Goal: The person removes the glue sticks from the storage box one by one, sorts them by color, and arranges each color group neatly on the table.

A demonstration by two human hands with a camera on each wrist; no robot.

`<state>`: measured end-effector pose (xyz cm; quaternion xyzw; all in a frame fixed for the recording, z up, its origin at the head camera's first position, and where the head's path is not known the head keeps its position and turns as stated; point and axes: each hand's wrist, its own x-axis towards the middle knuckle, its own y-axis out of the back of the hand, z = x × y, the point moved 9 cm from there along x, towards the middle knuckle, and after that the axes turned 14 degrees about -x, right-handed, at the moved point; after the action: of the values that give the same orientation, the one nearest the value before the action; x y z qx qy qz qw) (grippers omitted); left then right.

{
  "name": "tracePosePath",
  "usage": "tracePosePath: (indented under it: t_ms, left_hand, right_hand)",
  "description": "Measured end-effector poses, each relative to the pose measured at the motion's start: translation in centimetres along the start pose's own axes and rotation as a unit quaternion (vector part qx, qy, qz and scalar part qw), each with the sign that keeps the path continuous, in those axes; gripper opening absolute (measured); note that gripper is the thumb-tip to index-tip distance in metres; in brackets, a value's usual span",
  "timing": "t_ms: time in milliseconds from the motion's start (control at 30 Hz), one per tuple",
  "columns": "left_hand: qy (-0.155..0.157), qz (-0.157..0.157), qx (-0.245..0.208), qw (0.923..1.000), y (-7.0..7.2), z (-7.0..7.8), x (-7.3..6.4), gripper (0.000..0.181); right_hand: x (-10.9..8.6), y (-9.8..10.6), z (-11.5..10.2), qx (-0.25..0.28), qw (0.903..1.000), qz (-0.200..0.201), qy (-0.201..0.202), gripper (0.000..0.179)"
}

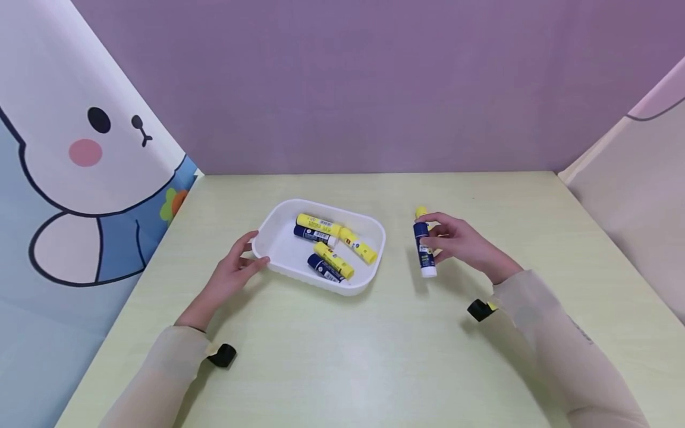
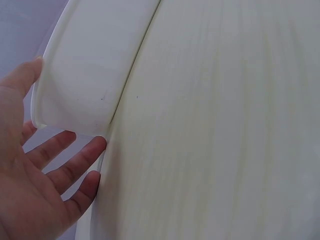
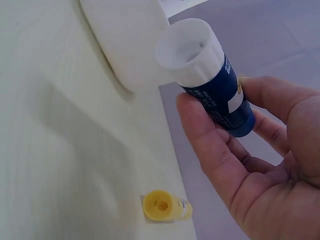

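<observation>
My right hand (image 1: 455,241) pinches a dark blue glue stick (image 1: 424,249) between thumb and fingers, its white end pointing toward me. It hangs a little above the table, casting a shadow beneath. In the right wrist view the hollow white end of that glue stick (image 3: 212,82) faces the camera. Behind it a yellow glue stick (image 3: 167,206) is on the table, partly hidden by my hand in the head view. My left hand (image 1: 232,270) holds the left corner of a white tray (image 1: 278,241), thumb on its near rim, fingers at its end.
Inside the tray lie several glue sticks, among them a yellow one (image 1: 358,245) and a dark blue one (image 1: 324,268). The pale table (image 1: 342,356) meets a purple backdrop (image 1: 374,89) at the back. A cartoon-printed sheet (image 1: 80,196) borders the left side.
</observation>
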<state>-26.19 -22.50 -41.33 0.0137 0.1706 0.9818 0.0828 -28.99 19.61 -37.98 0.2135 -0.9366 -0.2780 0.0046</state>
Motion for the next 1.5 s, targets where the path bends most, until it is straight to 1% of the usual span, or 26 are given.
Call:
tracePosePath:
  t_ms: [100,333,567,867,1267,1500]
  left_hand:
    - [0.002,0.002,0.001,1.0,0.0,-0.2,0.0,0.069]
    - [0.009,0.001,0.001,1.0,0.0,-0.2,0.0,0.07]
    - [0.008,0.0,0.005,1.0,-0.1,-0.2,0.1,0.069]
    - [0.006,0.001,0.003,1.0,0.0,-0.3,0.1,0.068]
    - [0.003,0.002,-0.001,1.0,0.0,-0.3,0.0,0.068]
    - [0.0,0.001,0.002,1.0,0.0,-0.5,0.1,0.068]
  right_hand:
    - [-0.4,0.0,0.3,0.0,1.0,-0.004,-0.006,0.05]
    - [-1.0,0.0,1.6,0.004,0.9998,-0.01,-0.018,0.049]
    - [-1.6,0.1,3.0,-0.009,0.9989,-0.014,-0.044,0.051]
    - [-2.0,0.3,4.2,-0.034,0.9967,-0.02,-0.07,0.053]
    - [-2.1,-0.1,5.5,-0.017,0.9971,-0.037,-0.064,0.053]
    - [-2.0,-0.4,6.0,-0.022,0.9959,-0.048,-0.074,0.052]
